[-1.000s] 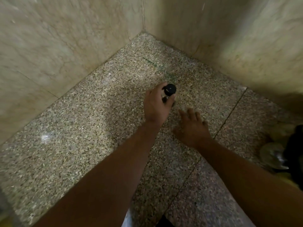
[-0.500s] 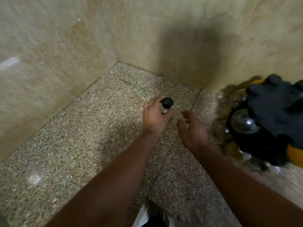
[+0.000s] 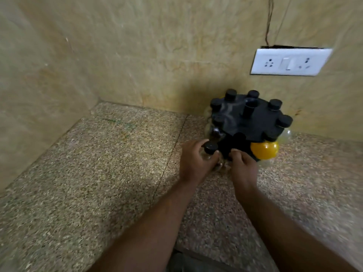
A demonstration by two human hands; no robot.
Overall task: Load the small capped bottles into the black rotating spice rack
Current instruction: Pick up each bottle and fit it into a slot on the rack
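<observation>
My left hand [image 3: 194, 161] wraps the small bottle [image 3: 210, 149], black cap up, at the near-left edge of the rack [image 3: 249, 122]. Judged light, smooth, likely slippery: I hold the body, not the cap. My right hand [image 3: 243, 167] curls at the rack rim; grip unclear.

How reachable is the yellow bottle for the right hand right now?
Probably yes: the right hand is at the front of the rack, the yellow bottle just beside it, with nothing between.

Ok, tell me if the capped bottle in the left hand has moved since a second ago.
Yes. The bottle in the left hand crossed the counter seam rightward, up to the black rack.
</observation>
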